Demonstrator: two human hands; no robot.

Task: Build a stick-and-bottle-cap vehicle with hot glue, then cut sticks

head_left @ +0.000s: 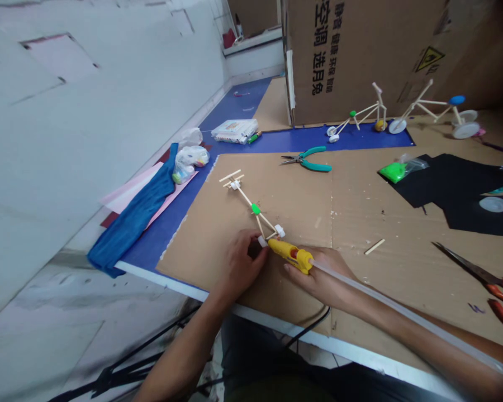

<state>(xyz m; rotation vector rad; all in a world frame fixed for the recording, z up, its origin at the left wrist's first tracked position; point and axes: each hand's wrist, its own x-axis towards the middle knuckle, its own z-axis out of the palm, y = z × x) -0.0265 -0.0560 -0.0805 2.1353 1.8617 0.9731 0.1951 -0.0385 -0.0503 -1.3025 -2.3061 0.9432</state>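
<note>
My right hand is wrapped round a yellow hot glue gun, with a long clear glue stick running back from it over my forearm. The gun's nozzle points at the near end of a small stick-built tricycle model lying on the cardboard. That model has pale wooden sticks, a green oval seat and white pieces at its ends. My left hand has its thumb and fingers closed at the white piece on the near corner. The exact contact of nozzle and stick is too small to tell.
Green-handled pliers lie beyond the model. Scissors, a loose stick and black sheets lie to the right. Two finished-looking stick tricycles stand before a large carton. A blue cloth hangs over the left edge.
</note>
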